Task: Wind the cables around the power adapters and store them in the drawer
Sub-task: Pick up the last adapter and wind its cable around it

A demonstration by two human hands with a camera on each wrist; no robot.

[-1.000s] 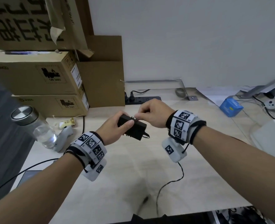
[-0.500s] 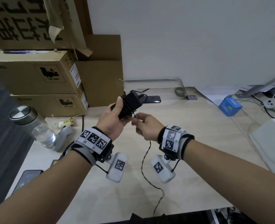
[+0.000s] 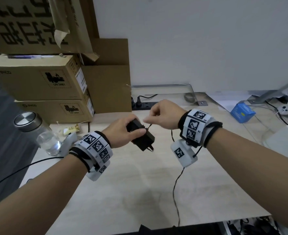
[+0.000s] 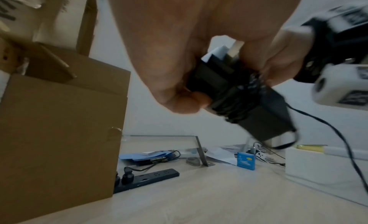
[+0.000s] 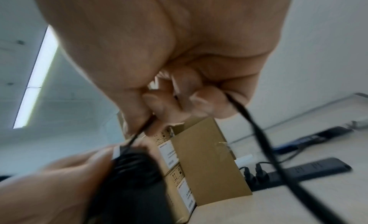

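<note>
My left hand [image 3: 124, 131] grips a black power adapter [image 3: 142, 139] above the middle of the desk, its plug prongs pointing down toward me. Several turns of thin black cable [image 4: 237, 101] are wrapped round the adapter's [image 4: 264, 117] body. My right hand [image 3: 160, 114] pinches the cable [image 3: 149, 126] just right of the adapter, held taut. In the right wrist view the cable [image 5: 256, 130] runs through my curled fingers [image 5: 201, 101] and out the other side. The loose rest of the cable [image 3: 175, 189] hangs under my right wrist and trails over the desk's front edge. No drawer shows in any view.
Stacked cardboard boxes [image 3: 38, 85] stand at the back left, a black power strip [image 3: 145, 105] beside them. A glass bottle [image 3: 40, 133] with a metal lid stands at the left edge. A blue box [image 3: 242, 112] and a white tray [image 3: 285, 138] lie at the right.
The adapter has come back down and turned over in my left hand. My right hand has swung from below it up and over to its far right, carrying the cable round.
</note>
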